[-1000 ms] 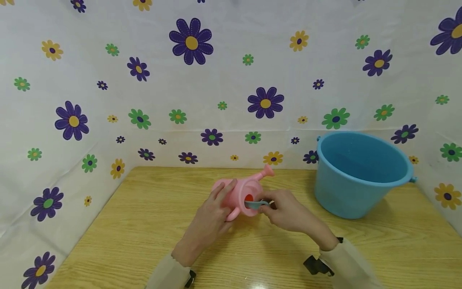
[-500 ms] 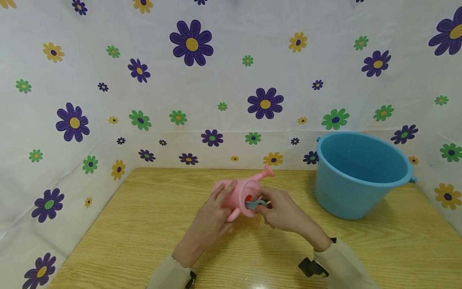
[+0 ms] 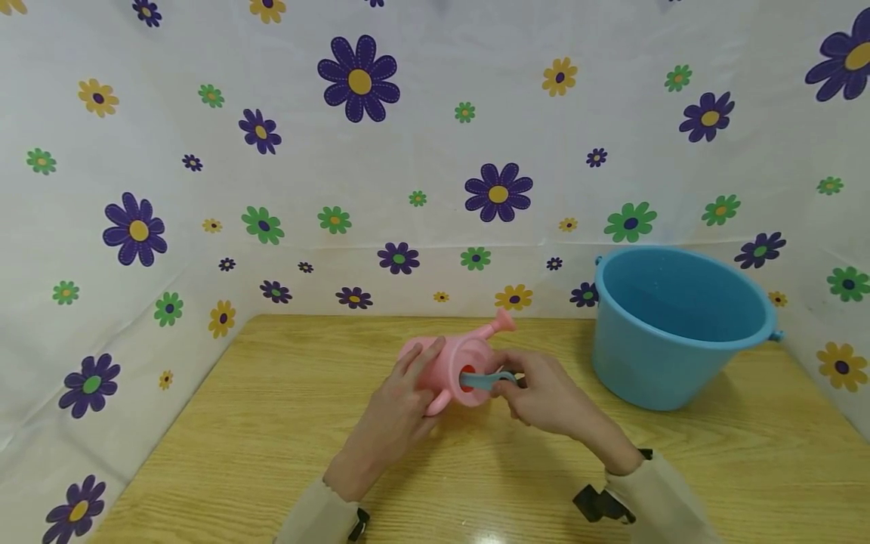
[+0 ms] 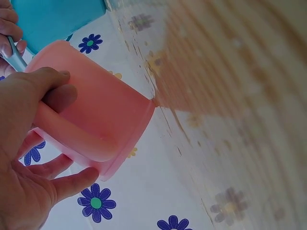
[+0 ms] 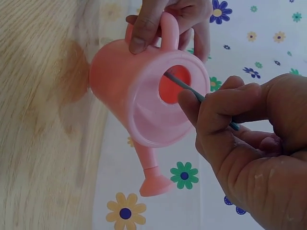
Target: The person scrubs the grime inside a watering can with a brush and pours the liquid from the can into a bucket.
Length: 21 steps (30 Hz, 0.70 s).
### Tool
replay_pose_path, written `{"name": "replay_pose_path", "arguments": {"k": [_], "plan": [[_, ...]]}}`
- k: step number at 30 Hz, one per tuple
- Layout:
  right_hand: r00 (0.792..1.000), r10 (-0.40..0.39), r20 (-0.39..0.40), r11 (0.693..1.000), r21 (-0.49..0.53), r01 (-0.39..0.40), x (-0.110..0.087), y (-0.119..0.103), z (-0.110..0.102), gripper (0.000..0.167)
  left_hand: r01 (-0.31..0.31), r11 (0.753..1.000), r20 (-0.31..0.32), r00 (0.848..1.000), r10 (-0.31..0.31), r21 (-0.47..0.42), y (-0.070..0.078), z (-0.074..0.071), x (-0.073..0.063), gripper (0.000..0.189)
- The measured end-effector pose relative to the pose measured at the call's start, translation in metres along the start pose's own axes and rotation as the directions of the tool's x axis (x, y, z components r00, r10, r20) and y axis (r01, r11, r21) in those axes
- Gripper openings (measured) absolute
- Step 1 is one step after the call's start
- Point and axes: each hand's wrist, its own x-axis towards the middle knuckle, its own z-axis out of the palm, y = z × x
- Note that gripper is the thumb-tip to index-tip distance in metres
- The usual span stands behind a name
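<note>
A pink watering can (image 3: 451, 372) lies tilted on its side low over the wooden table, its round red-lined opening facing right. My left hand (image 3: 390, 423) grips it round the handle (image 4: 79, 136) and body, thumb and fingers spread on opposite sides of the handle. My right hand (image 3: 547, 393) pinches a slim grey-blue tool (image 3: 484, 381) by its loop-ended handle. The tool's far end is hidden inside the can's opening, as the right wrist view shows from the front. The can's spout (image 5: 146, 158) points away from the person.
A large blue bucket (image 3: 662, 374) stands on the table (image 3: 272, 453) to the right, beyond my right hand. White cloth (image 3: 292, 151) with flower prints hangs behind and at both sides. Black straps (image 3: 601, 505) sit at the sleeve cuffs.
My right hand pushed the tool leftward, deeper into the can, then drew it back right, so more handle shows now. The left hand and can stayed put.
</note>
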Motion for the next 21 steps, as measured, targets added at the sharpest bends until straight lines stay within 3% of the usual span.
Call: {"name": "replay_pose_path", "arguments": {"k": [12,21], "plan": [[1.000,-0.011,0.006,1.000,0.024,0.011,-0.0070,-0.0053,-0.0064,0.014,-0.004,1.000,-0.005,1.000,0.004,-0.009,-0.0004,-0.0028,0.0005,0.026],[0.999,0.042,0.003,0.997,0.071,-0.042,-0.0073,-0.0037,-0.0028,0.017,0.010,1.000,0.014,1.000,-0.010,-0.005,0.0003,-0.0023,-0.0009,0.025]]}}
